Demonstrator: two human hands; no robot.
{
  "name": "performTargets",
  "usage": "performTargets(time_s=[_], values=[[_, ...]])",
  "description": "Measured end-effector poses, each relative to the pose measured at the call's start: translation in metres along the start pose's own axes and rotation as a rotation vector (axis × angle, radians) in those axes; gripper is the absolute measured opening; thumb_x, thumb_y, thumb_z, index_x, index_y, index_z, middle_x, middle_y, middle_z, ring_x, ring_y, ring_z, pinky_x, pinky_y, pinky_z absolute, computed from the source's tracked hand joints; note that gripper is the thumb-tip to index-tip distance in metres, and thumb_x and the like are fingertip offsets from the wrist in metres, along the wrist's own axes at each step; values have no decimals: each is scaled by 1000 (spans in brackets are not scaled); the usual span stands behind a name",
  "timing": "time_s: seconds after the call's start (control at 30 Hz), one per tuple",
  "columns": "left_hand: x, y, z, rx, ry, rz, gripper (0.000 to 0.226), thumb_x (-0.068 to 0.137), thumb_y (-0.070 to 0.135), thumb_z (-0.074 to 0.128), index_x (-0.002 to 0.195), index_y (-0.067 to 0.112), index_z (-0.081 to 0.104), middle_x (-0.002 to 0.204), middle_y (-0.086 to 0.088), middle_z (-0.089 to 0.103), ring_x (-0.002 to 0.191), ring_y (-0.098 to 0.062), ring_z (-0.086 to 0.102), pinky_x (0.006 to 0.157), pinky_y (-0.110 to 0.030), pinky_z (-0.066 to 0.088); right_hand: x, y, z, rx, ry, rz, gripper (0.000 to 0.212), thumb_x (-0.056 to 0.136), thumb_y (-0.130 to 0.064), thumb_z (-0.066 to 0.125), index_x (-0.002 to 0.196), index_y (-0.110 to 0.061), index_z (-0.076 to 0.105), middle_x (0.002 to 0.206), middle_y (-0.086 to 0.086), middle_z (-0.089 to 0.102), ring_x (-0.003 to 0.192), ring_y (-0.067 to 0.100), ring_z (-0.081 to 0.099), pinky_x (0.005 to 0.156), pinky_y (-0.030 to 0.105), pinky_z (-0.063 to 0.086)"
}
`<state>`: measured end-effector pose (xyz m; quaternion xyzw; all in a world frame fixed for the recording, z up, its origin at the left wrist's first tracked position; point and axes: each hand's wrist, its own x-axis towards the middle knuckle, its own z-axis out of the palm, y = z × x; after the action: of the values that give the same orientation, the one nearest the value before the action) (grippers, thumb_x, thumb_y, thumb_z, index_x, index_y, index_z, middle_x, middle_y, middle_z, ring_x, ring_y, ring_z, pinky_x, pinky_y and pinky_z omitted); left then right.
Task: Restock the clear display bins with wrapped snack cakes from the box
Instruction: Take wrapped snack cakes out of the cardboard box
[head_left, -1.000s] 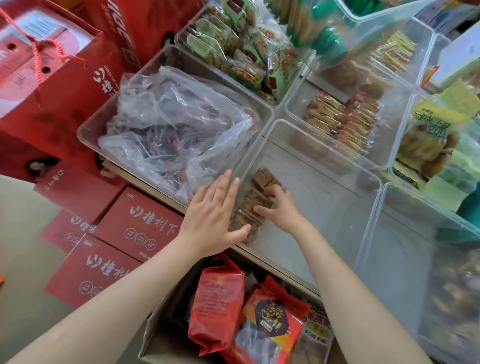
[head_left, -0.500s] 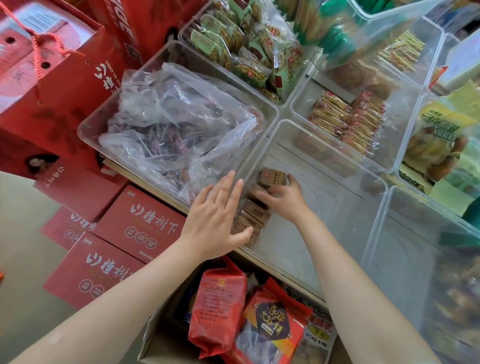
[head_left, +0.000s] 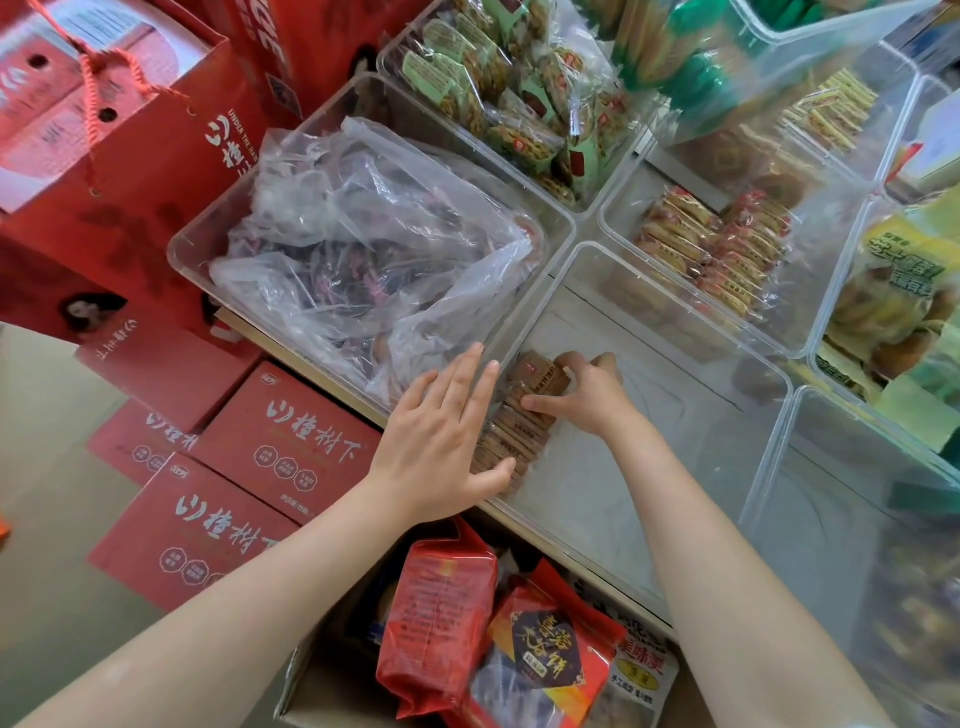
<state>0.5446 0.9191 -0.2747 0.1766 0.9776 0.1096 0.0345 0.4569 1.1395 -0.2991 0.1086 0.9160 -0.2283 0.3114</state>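
Against the left wall of the clear plastic bin (head_left: 675, 332) stands a short row of brown wrapped snack cakes (head_left: 511, 431). The row runs from the near corner away toward the back, and the cakes stand on edge, one behind the other. Most of the bin floor to the right of them is bare.

On the far end of the row sits the right hand (head_left: 587, 397). Its fingers curl over the last brown cake (head_left: 535, 371) and its thumb pinches it from the near side. This cake leans a little and looks like it needs pushing straight.

Outside the bin wall lies the left hand (head_left: 441, 441). Its fingers are straight and a bit spread, flat against the plastic, and its thumb hooks round the near end of the row.
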Motion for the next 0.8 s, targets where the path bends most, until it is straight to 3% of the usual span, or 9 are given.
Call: performTargets(time_s=[0.13,0.27,0.33,0.43,0.6,0.8], values=[[0,0,1,-6,10,3,98,84,70,44,156,5,31,164,-18,24,144,-28,39,117,-43,27,-7,-1,8,117,34,-102,66,74,-36,87,121,-22,43,118,4,57,104,23,58,84,38,50],[0,0,1,-20,13,3,97,84,69,44,155,4,34,163,-19,26,143,-28,41,115,-44,32,-12,5,18,-52,139,-210,64,86,-37,75,140,-20,45,121,8,52,117,28,50,95,42,46],[0,0,1,-30,8,4,97,84,69,44,155,4,33,164,-19,25,144,-29,40,115,-45,32,-15,14,26,-107,119,-161,57,95,-48,60,145,-28,43,117,10,47,116,34,49,95,41,46],[-1,-1,2,-46,8,4,97,83,68,45,156,5,32,164,-18,24,145,-28,38,116,-45,32,-24,9,42,39,57,-59,58,99,-55,45,152,-40,27,122,13,47,111,36,56,95,41,48],[0,1,0,-53,-17,5,96,83,66,44,156,5,32,163,-19,25,145,-28,39,115,-44,33,-24,-13,64,117,163,25,63,95,-63,45,151,-40,25,132,17,46,114,37,55,93,43,49],[0,1,0,-62,-39,15,95,83,66,41,156,6,31,164,-19,24,144,-28,39,115,-43,33,-13,-22,59,150,132,170,72,88,-64,56,148,-38,27,135,15,44,116,38,54,97,46,49]])
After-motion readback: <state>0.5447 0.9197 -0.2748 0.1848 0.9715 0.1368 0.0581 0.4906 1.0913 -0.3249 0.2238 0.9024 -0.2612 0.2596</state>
